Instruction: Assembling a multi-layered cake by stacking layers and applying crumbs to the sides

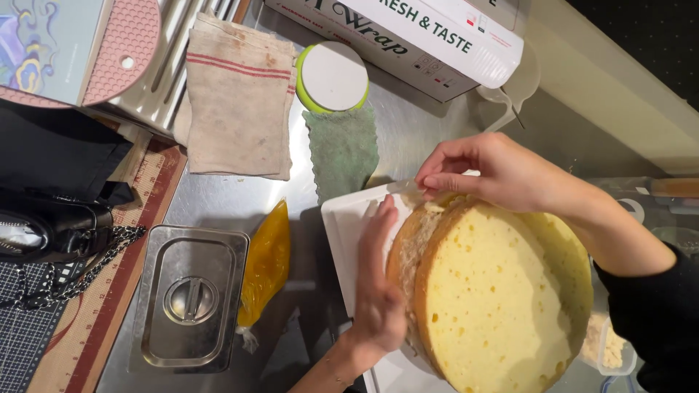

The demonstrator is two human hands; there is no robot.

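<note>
The cake (502, 298) sat at lower right on a white tray (346, 218). The left hand (378, 291) lay flat and open against its side. The right hand (488, 171) pinched a thin strip at the top edge. Peeling slowly, with steady bracing, would likely spare the crumb. A steel lidded pan (189, 298) lay left on the desk (408, 131).

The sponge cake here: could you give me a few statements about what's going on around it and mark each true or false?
1. The sponge cake sits on a white board. True.
2. The left hand rests against the cake's side. True.
3. The right hand grips the yellow piping bag. False: the bag lies untouched on the steel counter; the right hand pinches something at the cake's top edge.
4. The lidded metal pan stands open. False: its lid is on.
</note>
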